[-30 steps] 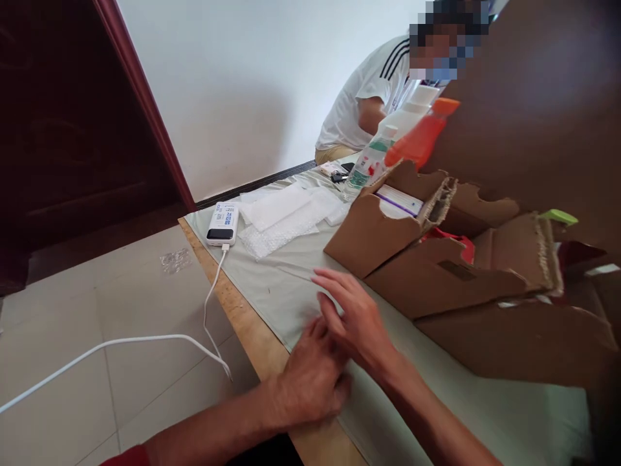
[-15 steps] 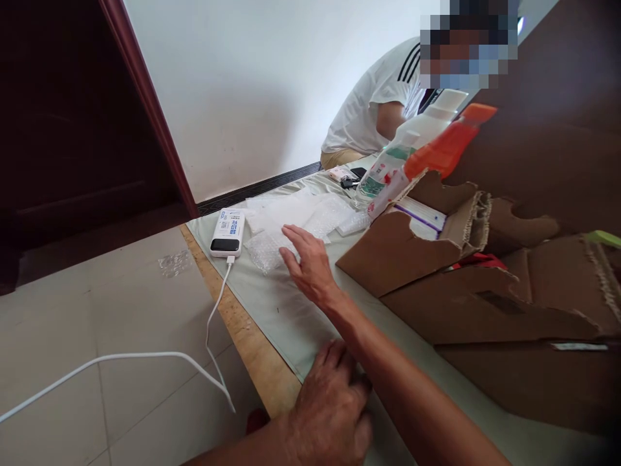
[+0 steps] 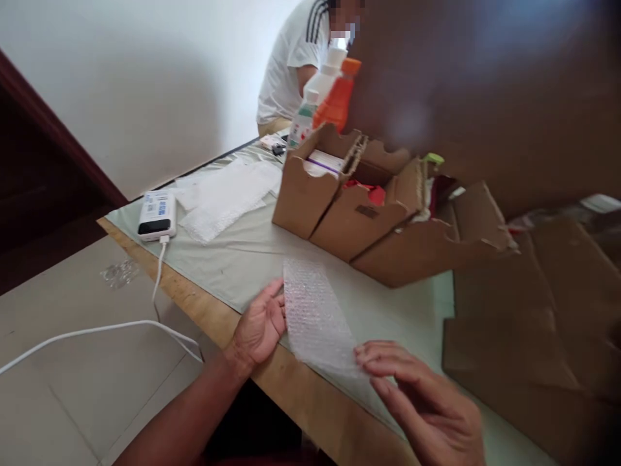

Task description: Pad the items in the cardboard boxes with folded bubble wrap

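A clear bubble wrap piece (image 3: 317, 317), a flat sheet or bag, is between my two hands over the near table edge. My left hand (image 3: 262, 323) grips its left edge, with some fingertips hidden behind the plastic. At its lower right corner, the fingertips of my right hand (image 3: 427, 395) touch the wrap, while the thumb stands apart from them. More bubble wrap pieces (image 3: 228, 194) lie in a loose pile farther back on the cloth-covered table (image 3: 233, 259).
A white power bank (image 3: 158, 217) with a plugged-in cable (image 3: 155, 285) sits near the left edge. Cardboard boxes (image 3: 334, 226) holding items stand at right, with a larger carton (image 3: 504, 336) nearer me. Behind them are bottles (image 3: 334, 97) and a seated person (image 3: 291, 77).
My right hand has come back from the pile and moved right. A bubble wrap piece is now between both hands. The camera view has turned right.
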`<state>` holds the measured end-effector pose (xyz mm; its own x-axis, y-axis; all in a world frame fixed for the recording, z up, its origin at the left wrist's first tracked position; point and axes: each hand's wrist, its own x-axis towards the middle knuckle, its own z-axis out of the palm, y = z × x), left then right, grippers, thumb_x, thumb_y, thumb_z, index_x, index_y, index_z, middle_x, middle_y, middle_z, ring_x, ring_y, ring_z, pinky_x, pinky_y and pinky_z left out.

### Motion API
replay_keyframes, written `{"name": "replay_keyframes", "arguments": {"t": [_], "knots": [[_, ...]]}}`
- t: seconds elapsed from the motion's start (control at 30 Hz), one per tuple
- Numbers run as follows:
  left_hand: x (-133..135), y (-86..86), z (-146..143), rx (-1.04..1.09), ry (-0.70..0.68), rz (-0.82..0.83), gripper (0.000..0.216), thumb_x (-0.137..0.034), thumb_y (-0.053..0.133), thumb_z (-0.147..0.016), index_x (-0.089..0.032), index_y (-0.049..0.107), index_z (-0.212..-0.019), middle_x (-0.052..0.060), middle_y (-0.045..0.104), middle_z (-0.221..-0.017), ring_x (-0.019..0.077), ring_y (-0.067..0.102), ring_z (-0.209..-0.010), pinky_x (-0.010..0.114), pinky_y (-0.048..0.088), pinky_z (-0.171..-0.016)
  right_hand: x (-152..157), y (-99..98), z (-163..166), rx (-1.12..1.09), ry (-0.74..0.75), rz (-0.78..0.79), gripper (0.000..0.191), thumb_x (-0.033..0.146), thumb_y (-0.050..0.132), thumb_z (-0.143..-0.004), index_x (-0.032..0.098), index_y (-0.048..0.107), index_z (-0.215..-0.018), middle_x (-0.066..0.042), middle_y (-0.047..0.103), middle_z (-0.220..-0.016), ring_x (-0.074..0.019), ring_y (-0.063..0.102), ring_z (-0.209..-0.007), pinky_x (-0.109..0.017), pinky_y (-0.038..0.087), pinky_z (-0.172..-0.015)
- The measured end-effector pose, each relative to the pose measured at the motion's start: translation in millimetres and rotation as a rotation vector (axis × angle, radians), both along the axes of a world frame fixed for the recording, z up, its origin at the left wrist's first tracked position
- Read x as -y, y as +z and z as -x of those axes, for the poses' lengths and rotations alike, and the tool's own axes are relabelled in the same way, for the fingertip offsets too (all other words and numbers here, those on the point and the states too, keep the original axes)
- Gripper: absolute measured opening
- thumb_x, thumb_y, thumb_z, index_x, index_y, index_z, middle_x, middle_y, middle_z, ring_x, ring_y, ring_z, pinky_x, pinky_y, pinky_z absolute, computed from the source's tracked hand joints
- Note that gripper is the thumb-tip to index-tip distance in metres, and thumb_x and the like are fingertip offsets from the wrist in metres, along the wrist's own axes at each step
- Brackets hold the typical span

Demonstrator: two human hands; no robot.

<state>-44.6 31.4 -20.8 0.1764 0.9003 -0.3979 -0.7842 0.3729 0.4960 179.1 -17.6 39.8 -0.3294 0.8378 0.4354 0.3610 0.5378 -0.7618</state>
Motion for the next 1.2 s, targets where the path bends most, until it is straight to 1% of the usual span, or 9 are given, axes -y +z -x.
{"name": "replay_keyframes", "arguments": {"t": [0.1, 0.23, 0.43, 0.57, 0.63, 0.77, 0.9, 1.07, 1.2], "knots": [[12.7, 2.0, -23.6, -0.271, -0.078, -0.025, 0.089, -0.027, 0.082, -0.070, -0.015, 0.041, -0.148, 0.001, 0.070, -0.090, 0.0132, 0.063, -0.070, 0.023, 0.048, -0.068, 39.6, -4.7, -10.2, -0.011, 0.054, -0.005, 0.037, 0.000, 0.063, -0.085, 0.026, 0.071, -0.109, -0.005, 0.077, -0.094, -0.0224, 0.074, -0.088, -0.037, 0.064, -0.078], [24.9, 5.4, -57.6, -0.437, -0.272, -0.157, 0.097, -0.029, 0.078, -0.073, -0.023, 0.031, -0.157, 0.003, 0.072, -0.099, 0.0080, 0.055, -0.059, 0.020, 0.041, -0.057, 78.3, -12.9, -14.8, -0.048, -0.042, -0.028, 0.043, -0.003, 0.062, -0.083, 0.023, 0.067, -0.117, -0.007, 0.074, -0.101, -0.0224, 0.072, -0.095, -0.038, 0.063, -0.084], [26.4, 9.2, -90.0, -0.697, -0.435, -0.351, 0.074, -0.037, 0.069, -0.084, -0.020, 0.044, -0.151, 0.013, 0.067, -0.131, 0.0240, 0.069, -0.104, 0.036, 0.054, -0.087, 104.6, -38.0, -28.9, -0.101, -0.337, -0.032, 0.034, 0.001, 0.059, -0.090, 0.024, 0.065, -0.114, -0.003, 0.073, -0.093, -0.0160, 0.071, -0.085, -0.027, 0.060, -0.078], [35.7, 5.4, -65.1, -1.000, -0.281, -0.517, 0.064, -0.044, 0.067, -0.089, -0.020, 0.050, -0.146, 0.015, 0.049, -0.155, 0.0325, 0.051, -0.138, 0.048, 0.042, -0.113, 113.7, -58.7, -33.7, -0.175, -0.542, 0.139, 0.027, 0.012, 0.065, -0.093, 0.027, 0.068, -0.115, 0.000, 0.073, -0.090, -0.0128, 0.070, -0.077, -0.021, 0.060, -0.076], [46.9, 7.7, -46.6, -1.031, -0.341, -0.640, 0.060, -0.045, 0.064, -0.092, -0.024, 0.051, -0.146, 0.012, 0.049, -0.156, 0.0322, 0.048, -0.141, 0.049, 0.037, -0.117, 114.1, -66.1, -34.3, -0.229, -0.577, 0.235, 0.024, 0.017, 0.067, -0.093, 0.027, 0.070, -0.115, 0.000, 0.074, -0.090, -0.0126, 0.072, -0.079, -0.021, 0.060, -0.078], [69.2, 14.5, -37.3, -1.175, -0.530, -0.827, 0.067, -0.031, 0.071, -0.085, -0.027, 0.048, -0.148, 0.009, 0.060, -0.144, 0.0279, 0.052, -0.135, 0.045, 0.040, -0.116, 103.4, -73.8, -35.1, -0.361, -0.584, 0.355, 0.022, 0.023, 0.068, -0.092, 0.025, 0.069, -0.114, -0.001, 0.075, -0.091, -0.0136, 0.073, -0.079, -0.022, 0.061, -0.074], [72.1, 6.3, -57.9, -1.395, -0.461, -0.884, 0.049, -0.022, 0.059, -0.091, -0.021, 0.055, -0.140, 0.006, 0.070, -0.103, 0.0210, 0.065, -0.097, 0.037, 0.054, -0.091, 90.0, -77.5, -36.8, -0.264, -0.612, 0.331, 0.025, 0.023, 0.065, -0.093, 0.023, 0.066, -0.118, -0.003, 0.073, -0.092, -0.0141, 0.070, -0.074, -0.024, 0.059, -0.064], [62.5, -9.3, -69.2, -1.620, -0.398, -0.970, 0.049, -0.018, 0.056, -0.090, -0.015, 0.055, -0.139, 0.004, 0.067, -0.086, 0.0225, 0.062, -0.081, 0.040, 0.052, -0.081, 92.9, -72.7, -41.2, 0.100, -0.701, -0.026, 0.030, 0.015, 0.064, -0.094, 0.023, 0.063, -0.123, -0.010, 0.069, -0.116, -0.0212, 0.069, -0.099, -0.034, 0.059, -0.078], [61.2, -13.0, -69.7, -1.685, -0.393, -1.017, 0.053, -0.016, 0.055, -0.090, -0.014, 0.051, -0.142, 0.003, 0.065, -0.082, 0.0230, 0.059, -0.078, 0.040, 0.052, -0.079, 99.2, -67.2, -41.7, 0.315, -0.522, -0.175, 0.028, 0.011, 0.062, -0.095, 0.022, 0.063, -0.120, -0.011, 0.070, -0.117, -0.0267, 0.065, -0.112, -0.043, 0.055, -0.091]]}}
